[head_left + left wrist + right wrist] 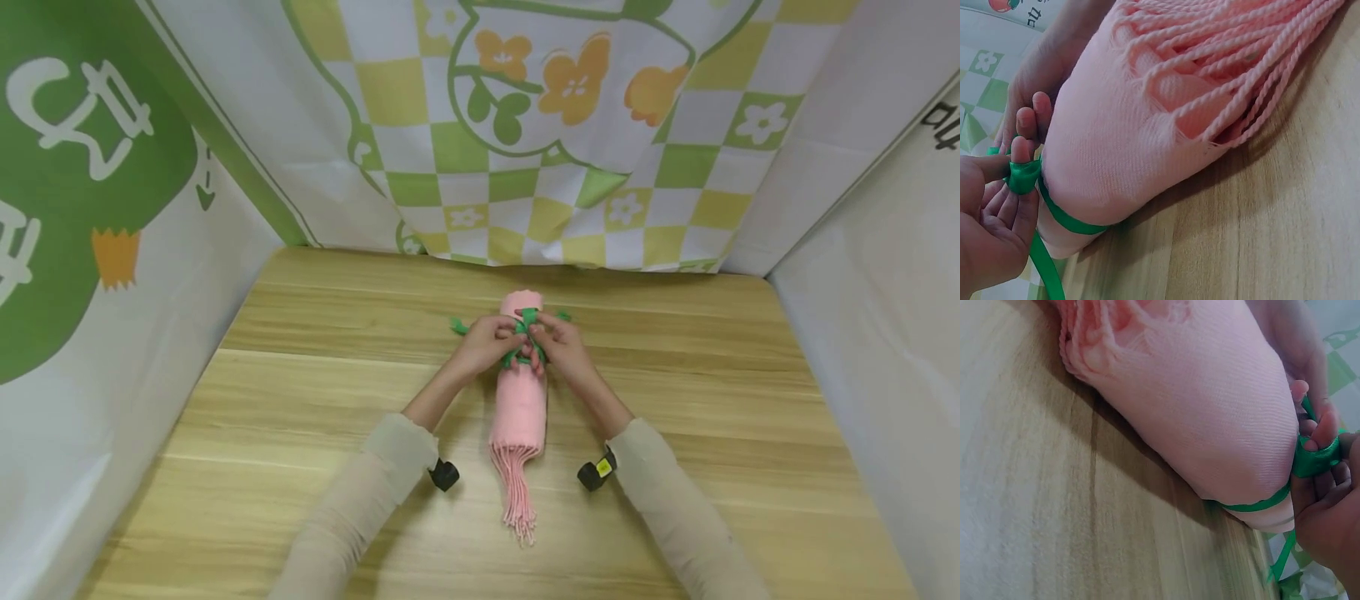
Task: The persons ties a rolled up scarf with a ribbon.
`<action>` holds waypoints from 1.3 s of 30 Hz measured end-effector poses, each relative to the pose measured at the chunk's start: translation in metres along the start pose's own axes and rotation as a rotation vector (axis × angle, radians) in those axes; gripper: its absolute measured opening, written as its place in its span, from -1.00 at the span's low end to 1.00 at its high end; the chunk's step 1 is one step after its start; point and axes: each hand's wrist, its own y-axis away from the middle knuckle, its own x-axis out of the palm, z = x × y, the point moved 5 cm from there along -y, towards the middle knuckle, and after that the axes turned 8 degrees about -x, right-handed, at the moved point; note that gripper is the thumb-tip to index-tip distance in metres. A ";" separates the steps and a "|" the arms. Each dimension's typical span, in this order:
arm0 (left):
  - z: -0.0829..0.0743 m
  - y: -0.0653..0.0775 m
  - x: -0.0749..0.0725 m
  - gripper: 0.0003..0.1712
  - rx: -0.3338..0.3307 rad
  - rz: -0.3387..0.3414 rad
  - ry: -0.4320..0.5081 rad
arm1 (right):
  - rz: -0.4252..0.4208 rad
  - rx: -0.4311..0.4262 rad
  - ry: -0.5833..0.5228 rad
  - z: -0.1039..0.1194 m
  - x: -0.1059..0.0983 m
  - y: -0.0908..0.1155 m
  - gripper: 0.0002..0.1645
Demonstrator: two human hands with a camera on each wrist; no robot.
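Note:
A pink knitted scarf (519,408), rolled into a cylinder, lies lengthwise on the table with its twisted fringe (517,496) toward me. Green ribbon (1075,222) circles the roll past its middle. On top of it, my left hand (486,342) pinches a looped part of the ribbon between thumb and fingers. From the other side my right hand (564,346) also pinches the ribbon, its fingertips close to the left ones. Both wrist views show a green loop (1316,456) wrapped about fingertips. How the ribbon crosses beneath the fingers is partly hidden.
The wood-grain table (300,400) extends around the scarf. One loose ribbon end (458,326) sticks out left, another (564,316) right. A checkered, flowered cloth (555,167) hangs at the back edge. Printed white panels stand at both sides.

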 end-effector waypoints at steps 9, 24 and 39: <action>-0.005 0.001 0.003 -0.80 0.039 0.103 -0.013 | 0.064 -0.007 0.072 -0.020 -0.002 -0.008 -0.53; 0.003 -0.008 0.000 -0.53 0.001 -0.062 0.074 | -0.070 0.083 0.097 -0.028 -0.003 -0.003 -0.52; 0.004 -0.011 0.004 -0.55 -0.017 -0.048 0.147 | -0.108 0.221 -0.302 -0.040 -0.001 -0.004 -0.61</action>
